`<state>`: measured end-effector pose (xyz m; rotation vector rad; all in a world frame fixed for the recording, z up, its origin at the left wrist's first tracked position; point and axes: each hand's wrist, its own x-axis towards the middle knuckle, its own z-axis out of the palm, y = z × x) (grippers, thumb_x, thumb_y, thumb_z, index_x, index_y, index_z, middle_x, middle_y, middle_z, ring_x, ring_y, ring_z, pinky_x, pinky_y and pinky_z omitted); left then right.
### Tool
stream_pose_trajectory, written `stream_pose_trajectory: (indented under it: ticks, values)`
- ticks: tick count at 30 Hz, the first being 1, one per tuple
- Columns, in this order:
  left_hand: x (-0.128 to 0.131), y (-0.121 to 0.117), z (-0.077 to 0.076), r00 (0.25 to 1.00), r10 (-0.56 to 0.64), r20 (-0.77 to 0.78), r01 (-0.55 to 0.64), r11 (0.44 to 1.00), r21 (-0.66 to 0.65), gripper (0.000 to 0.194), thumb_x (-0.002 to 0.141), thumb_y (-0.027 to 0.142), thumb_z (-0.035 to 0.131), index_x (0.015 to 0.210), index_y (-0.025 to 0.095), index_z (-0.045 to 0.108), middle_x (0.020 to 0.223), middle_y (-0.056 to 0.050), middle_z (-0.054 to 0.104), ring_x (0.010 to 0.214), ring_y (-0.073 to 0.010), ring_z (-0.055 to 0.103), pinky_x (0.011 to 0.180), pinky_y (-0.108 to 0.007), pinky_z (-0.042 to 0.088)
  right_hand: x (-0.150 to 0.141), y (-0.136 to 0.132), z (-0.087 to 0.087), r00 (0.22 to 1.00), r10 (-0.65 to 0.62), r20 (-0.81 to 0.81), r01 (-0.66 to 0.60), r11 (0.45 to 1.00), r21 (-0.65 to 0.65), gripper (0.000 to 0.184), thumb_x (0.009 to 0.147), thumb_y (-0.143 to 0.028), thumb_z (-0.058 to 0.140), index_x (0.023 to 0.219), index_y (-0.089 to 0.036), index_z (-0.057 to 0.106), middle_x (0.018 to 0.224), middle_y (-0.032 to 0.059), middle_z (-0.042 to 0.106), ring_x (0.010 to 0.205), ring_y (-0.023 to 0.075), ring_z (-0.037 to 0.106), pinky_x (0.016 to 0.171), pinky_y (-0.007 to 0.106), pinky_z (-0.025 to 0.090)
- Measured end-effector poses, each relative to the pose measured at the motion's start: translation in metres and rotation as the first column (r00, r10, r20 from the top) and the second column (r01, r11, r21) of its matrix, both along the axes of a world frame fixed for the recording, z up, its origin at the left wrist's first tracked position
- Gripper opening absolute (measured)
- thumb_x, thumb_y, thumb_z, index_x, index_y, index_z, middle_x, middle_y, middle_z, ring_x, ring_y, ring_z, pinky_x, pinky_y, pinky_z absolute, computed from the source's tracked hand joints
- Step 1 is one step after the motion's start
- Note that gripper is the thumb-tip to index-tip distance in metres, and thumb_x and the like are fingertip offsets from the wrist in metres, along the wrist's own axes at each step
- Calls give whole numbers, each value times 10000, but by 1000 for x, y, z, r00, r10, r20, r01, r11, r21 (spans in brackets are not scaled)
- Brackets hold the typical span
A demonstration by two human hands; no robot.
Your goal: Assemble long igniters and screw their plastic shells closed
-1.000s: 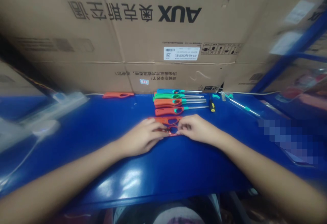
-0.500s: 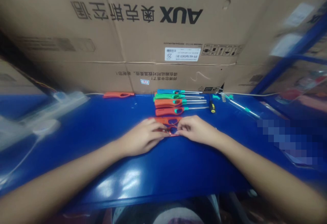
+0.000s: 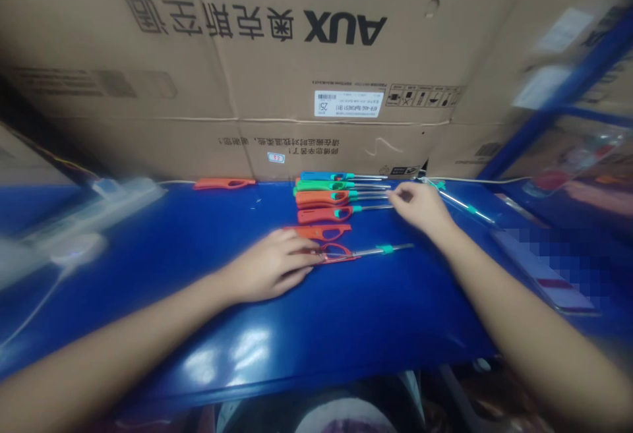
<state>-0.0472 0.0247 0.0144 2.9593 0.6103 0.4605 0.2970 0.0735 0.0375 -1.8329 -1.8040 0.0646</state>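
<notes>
My left hand (image 3: 277, 265) is closed around an open red lighter handle shell (image 3: 337, 248). A metal tube (image 3: 368, 252) with a teal collar (image 3: 384, 249) sticks out of the shell to the right. Just behind it lies a separate orange-red handle half (image 3: 324, 231). My right hand (image 3: 420, 205) is at the rod tips of the row of lighters, fingers curled together. Anything it grips is hidden. The row holds a blue lighter (image 3: 321, 176), a green one (image 3: 316, 186) and red ones (image 3: 316, 214).
Against the cardboard box (image 3: 277, 103) at the back lies another orange handle piece (image 3: 225, 184). A teal piece (image 3: 440, 184) and a metal rod with teal collar (image 3: 459, 203) lie at right. A power strip (image 3: 123, 202) stands left, a flat pale object (image 3: 548, 275) right.
My right hand has left the handle shell and moved right and back to the rod tips, covering where the yellow-black screwdriver lay. The metal tube now shows. My left hand stays on the shell.
</notes>
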Motion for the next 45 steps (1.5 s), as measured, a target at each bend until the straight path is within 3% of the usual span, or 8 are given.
stream_pose_trajectory:
  ticks: [4,11,15,21,26,29,34,45]
  values:
    - [-2,1,0,999,-6,35,6,1000,22,322,1032,245,488,1321,226,629,1305,-88,686,1171,-252,621,967,-401,443,41,19,-2,923,-322,209,331,944,-6,281,899,-372,515,886,-187,725,994,145,735,929,300,682,704,346,512]
    - [-3,-1,3,999,-10,52,10,1000,12,307,1028,236,497,1302,226,638,1250,-81,708,1123,-234,637,937,-376,439,76,30,-18,915,-245,322,322,922,-215,662,731,-75,584,1381,-192,624,1513,167,515,1302,415,547,1032,570,499]
    - [-4,0,2,999,-6,46,6,1000,-13,307,1025,237,505,1301,241,639,1241,-70,707,1118,-223,637,935,-367,440,75,33,-27,928,-148,342,252,926,-282,756,766,-71,534,1498,-255,498,1641,72,350,1484,375,350,1154,689,325]
    - [-4,2,0,999,-9,52,10,1000,-25,325,1024,227,499,1316,255,639,1260,-63,701,1151,-227,635,974,-380,448,72,34,-28,927,-112,358,217,939,-267,672,818,-99,476,1464,-275,539,1581,67,457,1453,337,412,1164,732,225]
    - [-4,2,-1,998,-13,56,15,999,-32,334,1021,220,501,1319,264,644,1272,-66,699,1159,-232,637,1001,-394,455,74,35,-20,906,-191,378,276,943,-186,456,840,-134,482,1225,-177,723,1282,165,700,1264,341,594,1110,574,396]
    - [-4,2,-1,998,-23,66,26,999,-32,338,1018,214,505,1321,265,645,1263,-72,702,1155,-231,639,1010,-397,460,74,36,-22,911,-183,370,248,959,-135,549,844,-124,468,1364,-200,626,1421,140,618,1340,325,528,1106,558,403]
    - [-4,3,-2,997,-27,65,30,999,-37,345,1020,211,503,1333,264,637,1262,-81,699,1142,-230,642,999,-398,471,70,35,-32,931,-80,356,142,978,-154,615,816,-93,470,1392,-274,588,1517,63,541,1398,306,456,1171,682,214]
    - [-3,2,0,995,-54,86,56,998,-22,327,1006,198,521,1302,248,650,1234,-88,708,1141,-240,649,981,-403,493,66,30,-16,968,-112,226,137,985,-101,387,784,-62,532,1098,-140,745,1235,180,694,1155,327,641,1004,442,489]
